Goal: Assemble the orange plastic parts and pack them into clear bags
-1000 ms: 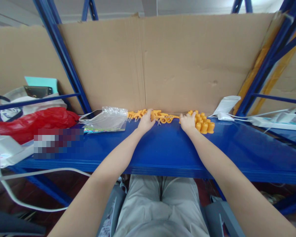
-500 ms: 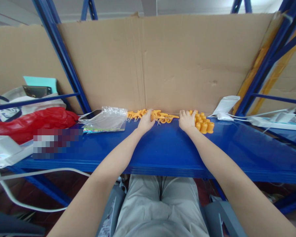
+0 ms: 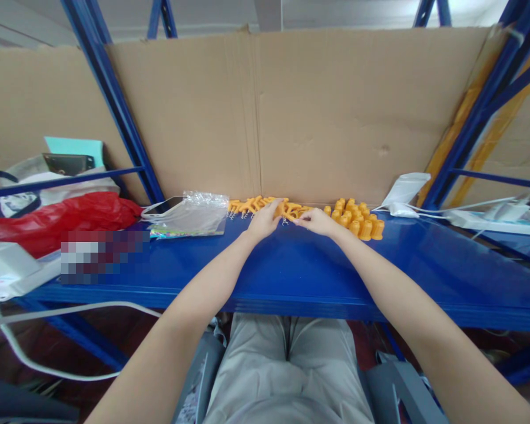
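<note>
My left hand (image 3: 262,221) and my right hand (image 3: 317,222) meet at the back of the blue shelf (image 3: 291,271). Both pinch at a small orange plastic piece (image 3: 286,209) from a row of orange keychain-like parts (image 3: 251,205) lying against the cardboard wall. To the right of my right hand stands a cluster of small orange cup-shaped parts (image 3: 357,219), apart from the fingers. The fingers of both hands are curled together around the orange piece.
A clear plastic bag (image 3: 194,213) over a phone lies left of the orange parts. Further left are a red bag (image 3: 57,219) and white bags. A white pouch (image 3: 404,189), cables and a power strip (image 3: 494,219) sit at the right. Cardboard (image 3: 291,112) backs the shelf.
My right hand left the cluster of cup-shaped parts and moved left to meet my left hand at the orange pieces. My left hand stayed nearly in place.
</note>
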### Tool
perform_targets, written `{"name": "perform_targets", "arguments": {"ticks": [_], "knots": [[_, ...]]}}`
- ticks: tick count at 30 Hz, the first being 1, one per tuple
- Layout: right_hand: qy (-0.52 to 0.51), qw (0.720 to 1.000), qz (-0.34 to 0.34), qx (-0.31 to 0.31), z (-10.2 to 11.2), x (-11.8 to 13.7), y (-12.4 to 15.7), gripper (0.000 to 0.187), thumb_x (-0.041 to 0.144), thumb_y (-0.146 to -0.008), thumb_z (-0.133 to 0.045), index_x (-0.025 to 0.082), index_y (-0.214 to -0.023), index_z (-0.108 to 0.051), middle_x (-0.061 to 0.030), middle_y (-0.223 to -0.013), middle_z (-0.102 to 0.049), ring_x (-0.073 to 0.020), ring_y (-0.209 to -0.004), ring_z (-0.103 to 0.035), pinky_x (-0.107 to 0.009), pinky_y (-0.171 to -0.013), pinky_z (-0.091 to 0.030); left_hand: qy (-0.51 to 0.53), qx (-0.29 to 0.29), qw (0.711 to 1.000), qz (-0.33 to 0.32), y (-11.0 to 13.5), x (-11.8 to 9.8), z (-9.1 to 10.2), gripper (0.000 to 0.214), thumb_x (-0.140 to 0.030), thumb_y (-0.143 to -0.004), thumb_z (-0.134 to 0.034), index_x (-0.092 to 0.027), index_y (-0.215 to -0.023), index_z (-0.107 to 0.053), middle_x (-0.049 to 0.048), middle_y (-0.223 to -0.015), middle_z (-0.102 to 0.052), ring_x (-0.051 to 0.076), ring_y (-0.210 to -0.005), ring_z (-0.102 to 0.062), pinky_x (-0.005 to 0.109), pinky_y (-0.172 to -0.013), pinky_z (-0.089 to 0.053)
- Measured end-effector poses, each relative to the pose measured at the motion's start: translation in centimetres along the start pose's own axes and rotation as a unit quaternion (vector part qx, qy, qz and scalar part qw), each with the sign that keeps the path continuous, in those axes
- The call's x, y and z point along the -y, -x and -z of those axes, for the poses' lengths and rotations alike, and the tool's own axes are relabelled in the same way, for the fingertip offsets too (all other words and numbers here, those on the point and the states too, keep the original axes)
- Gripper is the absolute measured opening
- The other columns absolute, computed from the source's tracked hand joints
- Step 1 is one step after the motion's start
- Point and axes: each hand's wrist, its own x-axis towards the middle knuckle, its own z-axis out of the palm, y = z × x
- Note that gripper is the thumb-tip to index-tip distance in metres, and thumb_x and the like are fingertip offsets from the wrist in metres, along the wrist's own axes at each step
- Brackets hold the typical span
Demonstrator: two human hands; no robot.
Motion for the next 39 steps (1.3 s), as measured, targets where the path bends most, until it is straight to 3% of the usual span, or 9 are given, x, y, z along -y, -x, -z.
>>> {"name": "perform_targets", "arguments": {"ticks": [5, 9, 13, 18, 24, 33, 39], "knots": [[-0.112, 0.988, -0.094, 0.041, 0.2, -0.1, 0.4, 0.029, 0.041, -0.071, -0.070, 0.015, -0.060, -0.065, 0.0063, -0.049, -0.044, -0.0067, -0.048, -0.035, -0.023, -0.049, -0.024, 0.019, -0.005, 1.000, -0.014, -0.1, 0.1, -0.5, 0.052, -0.009, -0.083, -0.058, -0.018, -0.133, -0.044, 0.0124, -0.125, -0.062, 0.023, -0.114, -0.062, 0.036, -0.097, -0.050], [-0.195, 0.968, -0.155, 0.020, 0.5, 0.6, 0.7, 0.027, 0.040, -0.069, -0.073, 0.015, -0.062, -0.064, 0.0071, -0.047, -0.042, -0.0055, -0.045, -0.033, -0.022, -0.045, -0.021, 0.025, -0.048, 0.998, -0.027, -0.2, 0.1, -0.9, 0.039, -0.015, -0.085, -0.056, -0.015, -0.123, -0.046, 0.0161, -0.127, -0.058, 0.025, -0.117, -0.059, 0.042, -0.100, -0.048], [-0.280, 0.941, -0.191, -0.018, 0.4, 0.9, 0.7, 0.029, 0.040, -0.070, -0.075, 0.015, -0.063, -0.062, 0.0076, -0.047, -0.042, -0.0038, -0.044, -0.031, -0.020, -0.043, -0.020, 0.026, -0.046, 0.991, -0.120, -0.1, -0.6, -0.9, 0.020, -0.031, -0.086, -0.061, -0.018, -0.099, -0.053, 0.0171, -0.139, -0.048, 0.028, -0.134, -0.044, 0.047, -0.108, -0.041], [-0.334, 0.917, -0.213, -0.035, -0.1, 1.2, 0.5, 0.029, 0.032, -0.074, -0.076, 0.015, -0.059, -0.058, 0.0068, -0.045, -0.042, -0.0029, -0.041, -0.030, -0.018, -0.040, -0.019, 0.042, 0.000, 0.982, -0.187, 0.2, -1.5, -1.4, 0.020, -0.038, -0.087, -0.060, -0.018, -0.090, -0.058, 0.0156, -0.144, -0.046, 0.028, -0.135, -0.044, 0.048, -0.112, -0.038], [-0.362, 0.904, -0.222, -0.036, -0.6, 1.7, 0.3, 0.028, 0.026, -0.081, -0.070, 0.014, -0.059, -0.057, 0.0055, -0.044, -0.045, -0.0030, -0.040, -0.032, -0.017, -0.039, -0.020, 0.072, 0.006, 0.982, -0.175, 0.0, -1.6, -2.0, 0.021, -0.034, -0.090, -0.055, -0.018, -0.079, -0.061, 0.0136, -0.140, -0.052, 0.027, -0.130, -0.050, 0.051, -0.110, -0.039], [-0.380, 0.891, -0.243, -0.054, -0.7, 1.8, 0.3, 0.035, 0.030, -0.081, -0.073, 0.015, -0.056, -0.053, 0.0057, -0.045, -0.046, -0.0028, -0.039, -0.035, -0.016, -0.038, -0.023, 0.131, 0.015, 0.977, -0.167, -0.3, -1.0, -2.6, 0.015, -0.030, -0.083, -0.066, -0.018, -0.075, -0.065, 0.0124, -0.135, -0.056, 0.027, -0.129, -0.051, 0.052, -0.110, -0.038], [-0.378, 0.896, -0.227, -0.053, -0.6, 1.8, 0.2, 0.031, 0.024, -0.087, -0.065, 0.015, -0.059, -0.056, 0.0042, -0.046, -0.049, -0.0037, -0.039, -0.036, -0.016, -0.038, -0.025, 0.183, -0.001, 0.978, -0.102, -0.7, -0.7, -3.3, 0.010, -0.026, -0.079, -0.071, -0.017, -0.076, -0.069, 0.0124, -0.130, -0.059, 0.026, -0.124, -0.055, 0.051, -0.109, -0.039]]}}
